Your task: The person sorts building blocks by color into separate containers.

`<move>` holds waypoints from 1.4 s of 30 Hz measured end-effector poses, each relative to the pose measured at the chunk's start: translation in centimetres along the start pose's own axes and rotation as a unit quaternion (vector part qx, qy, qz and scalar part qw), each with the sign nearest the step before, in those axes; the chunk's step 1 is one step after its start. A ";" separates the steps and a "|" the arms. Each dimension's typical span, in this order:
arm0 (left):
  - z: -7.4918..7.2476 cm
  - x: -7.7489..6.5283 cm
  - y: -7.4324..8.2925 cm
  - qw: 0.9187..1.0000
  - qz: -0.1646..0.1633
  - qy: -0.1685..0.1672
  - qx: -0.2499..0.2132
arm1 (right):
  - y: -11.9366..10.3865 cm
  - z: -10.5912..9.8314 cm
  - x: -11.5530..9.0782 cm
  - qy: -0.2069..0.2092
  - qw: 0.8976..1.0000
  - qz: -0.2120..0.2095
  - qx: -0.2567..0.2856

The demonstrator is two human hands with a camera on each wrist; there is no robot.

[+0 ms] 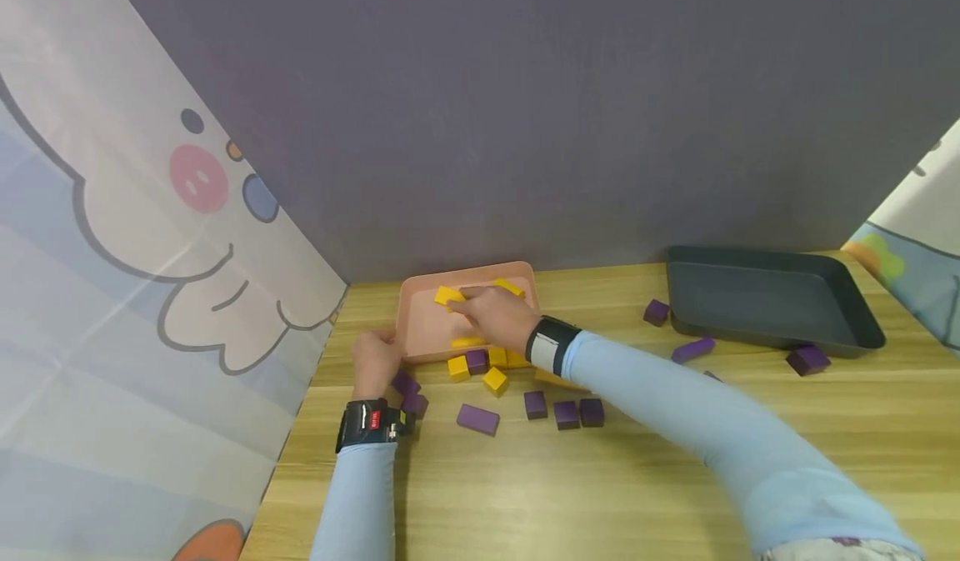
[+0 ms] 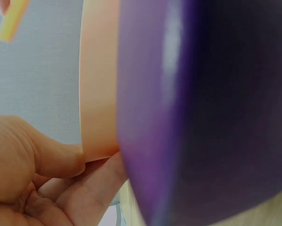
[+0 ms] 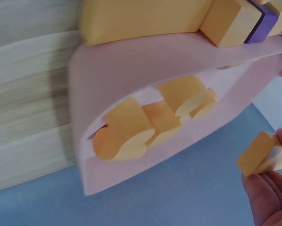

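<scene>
My right hand [image 1: 501, 318] is over the pink tray [image 1: 405, 315], pinching a yellow block [image 1: 447, 295] between thumb and fingers. The right wrist view shows this yellow block [image 3: 256, 153] with a notched side. My left hand [image 1: 375, 359] holds the tray's near left corner; its thumb and fingers pinch the tray wall [image 2: 99, 103] in the left wrist view. Inside the tray lie several yellow blocks [image 3: 131, 123], some with curved cutouts. A purple block [image 2: 150, 108] looms close to the left wrist camera, hiding part of the left fingers.
Along the tray's front stand yellow cubes [image 1: 458, 368] and a purple cube [image 1: 476, 362]. Nearer lie a flat purple block [image 1: 477, 419] and several purple cubes [image 1: 566, 415]. A dark grey tray [image 1: 765, 294] sits at the right, purple blocks [image 1: 808, 359] around it. A grey wall [image 1: 525, 127] rises behind.
</scene>
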State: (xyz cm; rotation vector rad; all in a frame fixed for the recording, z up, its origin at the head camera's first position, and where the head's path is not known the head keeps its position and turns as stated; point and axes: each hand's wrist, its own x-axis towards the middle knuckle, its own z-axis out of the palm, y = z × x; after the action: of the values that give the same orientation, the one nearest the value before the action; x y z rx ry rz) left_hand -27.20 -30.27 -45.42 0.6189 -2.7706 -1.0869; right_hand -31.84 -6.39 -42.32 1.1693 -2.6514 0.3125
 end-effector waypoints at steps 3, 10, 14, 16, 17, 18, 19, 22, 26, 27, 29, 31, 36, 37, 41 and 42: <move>0.1 -0.1 0.0 1.000 -0.006 -0.002 0.001 | -0.6 1.1 0.9 -0.022 1.000 0.001 -0.009; 0.2 -0.2 0.2 1.000 -0.011 -0.008 -0.004 | -1.4 2.9 2.2 -0.053 0.996 0.034 0.065; 0.0 -0.3 0.2 1.000 -0.011 -0.010 -0.007 | -1.4 3.4 2.6 -0.058 0.994 0.043 0.076; 0.0 -0.2 0.1 1.000 -0.010 -0.007 -0.005 | -1.4 3.6 2.7 -0.059 0.995 0.043 0.072; -0.1 -0.2 0.1 1.000 -0.010 -0.006 -0.005 | -1.4 3.7 2.7 -0.060 0.995 0.044 0.071; -0.1 -0.2 0.1 1.000 -0.009 -0.005 -0.005 | -1.4 3.7 2.7 -0.063 0.994 0.045 0.075; -0.1 -0.2 0.1 1.000 -0.010 -0.006 -0.006 | -1.3 3.7 2.7 -0.067 0.994 0.046 0.076; -0.2 -0.1 0.1 1.000 -0.011 -0.006 -0.008 | -1.2 3.8 2.7 -0.079 0.993 0.048 0.076; -0.1 -0.1 0.0 1.000 -0.012 -0.005 -0.009 | -1.0 4.1 2.7 -0.088 0.992 0.053 0.079; -0.1 -0.1 0.1 1.000 -0.013 -0.005 -0.007 | -0.9 4.1 2.8 -0.090 0.991 0.054 0.080; 0.0 0.0 0.0 1.000 -0.016 -0.005 -0.006 | -0.9 4.3 2.8 -0.092 0.991 0.056 0.084; 0.0 0.1 0.0 1.000 -0.020 -0.005 -0.003 | -0.8 4.3 2.8 -0.096 0.991 0.052 0.078; 0.2 0.3 0.0 1.000 -0.026 -0.013 -0.003 | -0.5 4.5 3.0 -0.102 0.992 0.046 0.057; 0.2 0.4 0.0 1.000 -0.027 -0.014 -0.005 | -0.5 4.5 3.1 -0.103 0.992 0.047 0.058; 0.2 0.4 0.0 0.999 -0.033 -0.016 -0.011 | -0.4 4.6 3.1 -0.104 0.991 0.052 0.065; 0.2 0.5 0.0 0.999 -0.032 -0.015 -0.012 | -0.4 4.6 3.1 -0.104 0.991 0.054 0.067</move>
State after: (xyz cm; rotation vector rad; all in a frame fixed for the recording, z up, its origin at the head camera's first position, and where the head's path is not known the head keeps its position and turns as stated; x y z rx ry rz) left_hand -27.71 -30.28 -45.58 0.6984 -2.7779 -1.1491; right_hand -34.12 -10.07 -45.75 1.1570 -2.9225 0.4147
